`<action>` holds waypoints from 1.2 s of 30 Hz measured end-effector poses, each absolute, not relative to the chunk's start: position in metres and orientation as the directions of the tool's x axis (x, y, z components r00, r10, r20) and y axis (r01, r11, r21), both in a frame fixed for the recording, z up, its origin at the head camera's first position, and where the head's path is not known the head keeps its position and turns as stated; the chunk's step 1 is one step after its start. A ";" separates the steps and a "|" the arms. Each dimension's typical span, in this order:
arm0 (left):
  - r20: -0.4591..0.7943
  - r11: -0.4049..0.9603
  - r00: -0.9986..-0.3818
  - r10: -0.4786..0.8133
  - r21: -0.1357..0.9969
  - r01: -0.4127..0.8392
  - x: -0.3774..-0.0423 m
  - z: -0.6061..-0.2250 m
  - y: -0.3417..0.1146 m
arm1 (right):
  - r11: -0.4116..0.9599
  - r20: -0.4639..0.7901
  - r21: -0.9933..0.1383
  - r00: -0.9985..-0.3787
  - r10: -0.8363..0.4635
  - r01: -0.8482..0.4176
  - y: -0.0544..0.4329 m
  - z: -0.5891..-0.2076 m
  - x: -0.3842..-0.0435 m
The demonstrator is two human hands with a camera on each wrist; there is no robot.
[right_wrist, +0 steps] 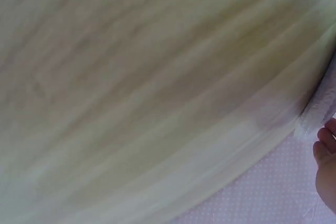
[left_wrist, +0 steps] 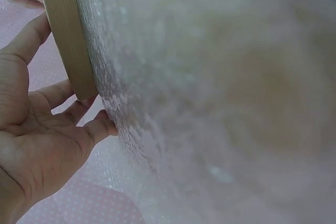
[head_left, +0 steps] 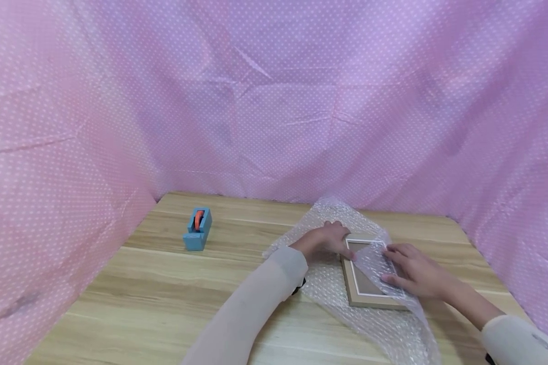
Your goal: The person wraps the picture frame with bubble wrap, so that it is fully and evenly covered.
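A light wooden picture frame (head_left: 378,300) with a white inner border lies flat on a sheet of bubble wrap (head_left: 331,296), right of the table's middle. One flap of the wrap is folded over the frame's right part. My left hand (head_left: 330,239) is at the frame's upper left, thumb on its edge and the other fingers spread; in the left wrist view its fingertips touch the frame's side and the wrap. Over the folded flap, my right hand (head_left: 417,271) rests with extended fingers along the frame's right side. Only that hand's fingertips and edge show in the right wrist view.
A blue tape dispenser (head_left: 194,242) with an orange roll (head_left: 199,220) stands on the left of the wood-grain table (head_left: 164,289). Pink polka-dot cloth (head_left: 274,101) hangs behind the table and along both sides.
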State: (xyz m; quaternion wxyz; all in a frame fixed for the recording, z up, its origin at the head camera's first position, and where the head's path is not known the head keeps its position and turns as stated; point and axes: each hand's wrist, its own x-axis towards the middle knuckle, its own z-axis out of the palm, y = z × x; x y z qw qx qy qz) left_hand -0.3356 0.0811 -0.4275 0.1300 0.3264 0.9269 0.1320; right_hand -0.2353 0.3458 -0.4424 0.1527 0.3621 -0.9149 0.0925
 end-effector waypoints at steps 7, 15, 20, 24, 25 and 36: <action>-0.146 0.748 -0.749 0.646 0.318 0.583 -0.336 -0.427 0.083 | 0.702 0.389 -0.035 -0.657 -0.646 -0.711 0.346 -0.445 -0.234; -0.113 0.692 -0.718 0.687 0.404 0.598 -0.338 -0.427 0.062 | 0.708 0.391 -0.047 -0.665 -0.636 -0.705 0.346 -0.451 -0.236; -0.114 0.714 -0.746 0.656 0.413 0.565 -0.341 -0.424 0.037 | 0.708 0.394 -0.047 -0.665 -0.635 -0.704 0.344 -0.450 -0.236; -0.118 0.768 -0.786 0.607 0.341 0.541 -0.342 -0.426 0.013 | 0.708 0.389 -0.045 -0.665 -0.637 -0.704 0.343 -0.449 -0.235; -0.123 0.778 -0.793 0.597 0.328 0.536 -0.341 -0.426 0.006 | 0.710 0.387 -0.045 -0.668 -0.636 -0.702 0.343 -0.449 -0.235; -0.184 0.832 -0.845 0.502 0.370 0.414 -0.319 -0.418 -0.063 | 0.752 0.422 -0.052 -0.697 -0.580 -0.657 0.344 -0.454 -0.229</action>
